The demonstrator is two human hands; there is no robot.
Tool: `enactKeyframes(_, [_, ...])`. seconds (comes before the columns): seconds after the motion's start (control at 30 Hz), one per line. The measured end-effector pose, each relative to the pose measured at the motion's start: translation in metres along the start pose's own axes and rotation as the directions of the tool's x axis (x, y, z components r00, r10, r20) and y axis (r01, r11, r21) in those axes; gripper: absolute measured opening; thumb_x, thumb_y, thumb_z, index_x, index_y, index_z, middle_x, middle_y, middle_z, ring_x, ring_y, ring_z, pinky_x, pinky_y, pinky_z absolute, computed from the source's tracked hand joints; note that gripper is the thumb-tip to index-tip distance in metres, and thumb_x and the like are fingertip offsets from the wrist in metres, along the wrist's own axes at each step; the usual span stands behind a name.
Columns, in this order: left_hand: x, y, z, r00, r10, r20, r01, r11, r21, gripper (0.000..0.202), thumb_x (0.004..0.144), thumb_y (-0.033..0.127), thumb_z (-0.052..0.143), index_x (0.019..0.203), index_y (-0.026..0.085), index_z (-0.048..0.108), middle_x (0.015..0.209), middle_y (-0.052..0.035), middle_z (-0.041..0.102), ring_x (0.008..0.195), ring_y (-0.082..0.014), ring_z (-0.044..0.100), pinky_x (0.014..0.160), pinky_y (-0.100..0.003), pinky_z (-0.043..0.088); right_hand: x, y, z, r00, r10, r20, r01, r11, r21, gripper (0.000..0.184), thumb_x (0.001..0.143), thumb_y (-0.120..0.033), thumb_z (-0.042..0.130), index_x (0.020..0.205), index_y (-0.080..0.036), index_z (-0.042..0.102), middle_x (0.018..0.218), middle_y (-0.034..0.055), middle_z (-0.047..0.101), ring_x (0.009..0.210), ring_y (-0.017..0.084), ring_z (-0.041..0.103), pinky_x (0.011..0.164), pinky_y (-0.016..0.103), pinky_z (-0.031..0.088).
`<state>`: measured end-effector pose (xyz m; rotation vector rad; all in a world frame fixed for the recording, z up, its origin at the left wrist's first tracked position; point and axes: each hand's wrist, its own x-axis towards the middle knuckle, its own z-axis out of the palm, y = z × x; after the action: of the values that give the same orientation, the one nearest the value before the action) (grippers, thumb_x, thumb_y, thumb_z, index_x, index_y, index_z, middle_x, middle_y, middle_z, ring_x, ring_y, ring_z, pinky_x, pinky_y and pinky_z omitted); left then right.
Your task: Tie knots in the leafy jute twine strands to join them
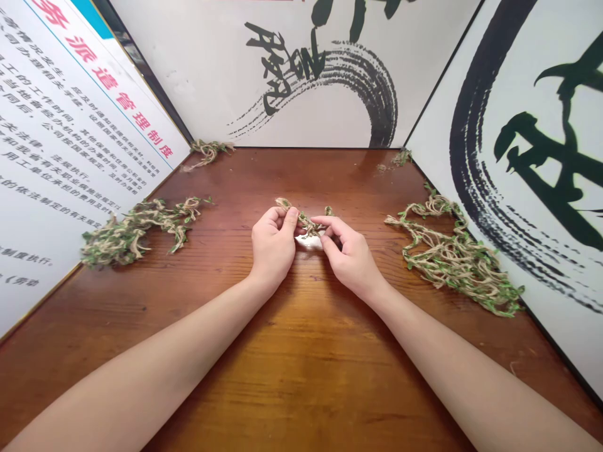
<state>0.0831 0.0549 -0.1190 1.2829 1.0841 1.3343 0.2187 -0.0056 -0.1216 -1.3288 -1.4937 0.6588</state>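
Between my two hands, above the middle of the wooden table (292, 370), is a short piece of twine with green leaves (308, 226). My left hand (274, 245) is closed on it, thumb on top, and a looped end sticks up past the fingers. My right hand (347, 251) pinches the other side between thumb and index finger. Another bit of the twine shows just beyond the right fingertips. The fingers partly cover the piece, so its knots or ends cannot be made out.
A heap of leafy twine (125, 235) lies at the left, and a larger tangle (452, 263) lies at the right by the panel. Smaller bunches sit in the back left corner (210, 149) and back right corner (402, 157). White panels with writing (198, 63) wall the table on three sides.
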Motion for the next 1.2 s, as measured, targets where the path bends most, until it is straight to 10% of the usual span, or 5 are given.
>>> enactKeyframes(0.27, [-0.008, 0.009, 0.001, 0.990, 0.104, 0.091, -0.111, 0.992, 0.066, 0.028, 0.091, 0.039, 0.069, 0.074, 0.019, 0.060, 0.066, 0.0005, 0.063, 0.061, -0.0117, 0.057, 0.063, -0.025, 0.050, 0.000, -0.004, -0.001, 0.999, -0.036, -0.002, 0.036, 0.996, 0.077, 0.029, 0.096, -0.025, 0.048, 0.111, -0.024, 0.072, 0.114, 0.0042, 0.076, 0.105, 0.022, 0.068, 0.097, 0.039, 0.050])
enactKeyframes(0.47, [-0.011, 0.013, 0.000, 0.975, 0.175, 0.138, -0.194, 0.970, 0.145, 0.033, 0.092, 0.044, 0.069, 0.071, 0.020, 0.058, 0.064, 0.0020, 0.055, 0.060, -0.0112, 0.048, 0.060, -0.026, 0.043, -0.001, -0.009, -0.001, 0.999, 0.016, -0.030, -0.014, 0.998, 0.064, 0.023, 0.095, -0.039, 0.057, 0.085, -0.023, 0.069, 0.079, 0.0009, 0.069, 0.069, 0.016, 0.058, 0.066, 0.030, 0.046])
enactKeyframes(1.2, [-0.007, 0.010, -0.001, 0.994, 0.104, 0.017, -0.105, 0.984, 0.145, 0.025, 0.096, 0.028, 0.063, 0.073, 0.020, 0.057, 0.063, 0.0026, 0.057, 0.059, -0.0124, 0.052, 0.062, -0.026, 0.045, 0.000, -0.009, 0.001, 0.997, -0.071, 0.001, 0.071, 0.995, -0.071, 0.027, 0.097, -0.031, 0.052, 0.073, -0.022, 0.061, 0.073, 0.0003, 0.065, 0.070, 0.017, 0.057, 0.071, 0.031, 0.043])
